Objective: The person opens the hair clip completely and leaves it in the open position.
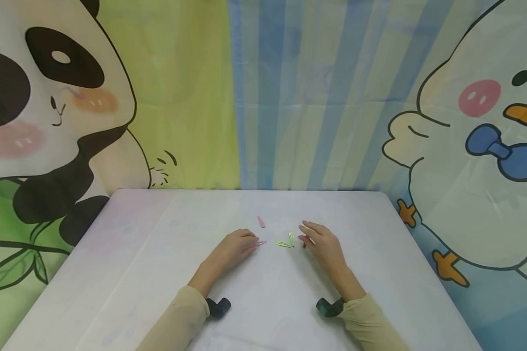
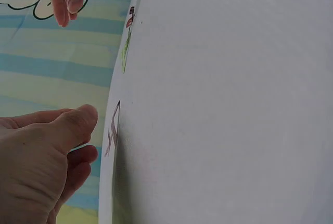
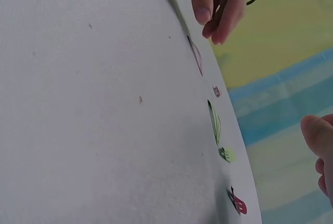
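Observation:
Small snap hair clips lie on the white table. My left hand [image 1: 236, 246] hovers just behind a pink hair clip [image 1: 261, 243]. In the left wrist view the left hand's [image 2: 47, 156] fingers are loosely bent, thumb near the index finger, with nothing seen between them; the pink clip [image 2: 114, 130] lies apart on the table. My right hand [image 1: 322, 243] hangs over a red hair clip [image 1: 305, 245], partly hidden by its fingers in the head view. The red clip [image 3: 238, 203] lies on the table, apart from the right hand [image 3: 322, 151]. Between the hands are two green clips [image 1: 283, 244].
Another pink clip [image 1: 261, 222] lies farther back on the table [image 1: 158, 273]. Black devices [image 1: 218, 308] are strapped at both wrists. A printed curtain [image 1: 281, 97] with a panda and a white bird hangs behind the table.

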Action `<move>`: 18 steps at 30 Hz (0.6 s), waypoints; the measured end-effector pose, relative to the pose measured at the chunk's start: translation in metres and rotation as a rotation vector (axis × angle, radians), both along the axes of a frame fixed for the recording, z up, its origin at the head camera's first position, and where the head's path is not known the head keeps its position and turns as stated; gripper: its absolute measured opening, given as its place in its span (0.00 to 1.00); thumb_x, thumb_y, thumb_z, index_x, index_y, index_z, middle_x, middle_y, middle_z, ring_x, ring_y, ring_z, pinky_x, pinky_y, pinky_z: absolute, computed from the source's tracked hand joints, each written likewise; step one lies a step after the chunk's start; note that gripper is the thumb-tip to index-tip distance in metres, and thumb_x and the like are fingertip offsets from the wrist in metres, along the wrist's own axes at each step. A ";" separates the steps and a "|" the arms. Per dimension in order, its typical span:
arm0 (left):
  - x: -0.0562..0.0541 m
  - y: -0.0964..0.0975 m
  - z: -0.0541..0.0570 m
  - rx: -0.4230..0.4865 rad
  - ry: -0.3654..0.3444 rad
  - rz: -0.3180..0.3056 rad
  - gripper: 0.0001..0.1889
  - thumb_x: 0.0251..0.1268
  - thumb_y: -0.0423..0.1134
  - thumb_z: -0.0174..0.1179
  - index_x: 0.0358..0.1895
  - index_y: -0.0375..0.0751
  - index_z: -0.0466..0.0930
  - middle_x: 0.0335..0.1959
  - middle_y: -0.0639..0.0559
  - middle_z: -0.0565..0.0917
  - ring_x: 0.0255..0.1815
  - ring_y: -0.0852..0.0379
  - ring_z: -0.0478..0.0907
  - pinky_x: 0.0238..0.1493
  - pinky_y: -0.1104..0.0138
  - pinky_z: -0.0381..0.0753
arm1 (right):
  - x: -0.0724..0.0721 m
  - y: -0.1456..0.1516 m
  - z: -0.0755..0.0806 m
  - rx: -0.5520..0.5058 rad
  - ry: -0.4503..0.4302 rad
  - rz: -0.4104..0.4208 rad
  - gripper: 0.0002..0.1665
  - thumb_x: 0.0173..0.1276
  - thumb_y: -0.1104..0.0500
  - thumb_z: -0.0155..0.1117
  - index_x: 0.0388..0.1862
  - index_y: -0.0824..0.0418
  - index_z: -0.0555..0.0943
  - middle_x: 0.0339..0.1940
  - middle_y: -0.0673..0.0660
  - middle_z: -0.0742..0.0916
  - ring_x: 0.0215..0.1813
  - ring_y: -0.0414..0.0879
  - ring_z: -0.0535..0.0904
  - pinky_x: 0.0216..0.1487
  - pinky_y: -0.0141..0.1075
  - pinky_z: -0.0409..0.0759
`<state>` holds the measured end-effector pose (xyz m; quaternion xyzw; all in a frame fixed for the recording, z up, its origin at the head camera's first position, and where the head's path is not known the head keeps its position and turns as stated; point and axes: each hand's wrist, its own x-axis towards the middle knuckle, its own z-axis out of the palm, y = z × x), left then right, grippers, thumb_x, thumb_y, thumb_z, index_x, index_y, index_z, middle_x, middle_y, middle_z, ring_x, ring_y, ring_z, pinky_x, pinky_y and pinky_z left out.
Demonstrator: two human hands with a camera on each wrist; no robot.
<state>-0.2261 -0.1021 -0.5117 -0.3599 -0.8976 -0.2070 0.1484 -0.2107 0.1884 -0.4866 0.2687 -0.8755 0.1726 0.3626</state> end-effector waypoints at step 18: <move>-0.004 0.014 -0.007 0.024 -0.088 0.075 0.10 0.58 0.37 0.67 0.43 0.44 0.86 0.37 0.56 0.82 0.39 0.60 0.80 0.45 0.66 0.79 | -0.004 -0.042 -0.018 -0.056 -0.196 0.139 0.13 0.54 0.63 0.73 0.40 0.61 0.87 0.41 0.52 0.88 0.45 0.45 0.85 0.48 0.35 0.81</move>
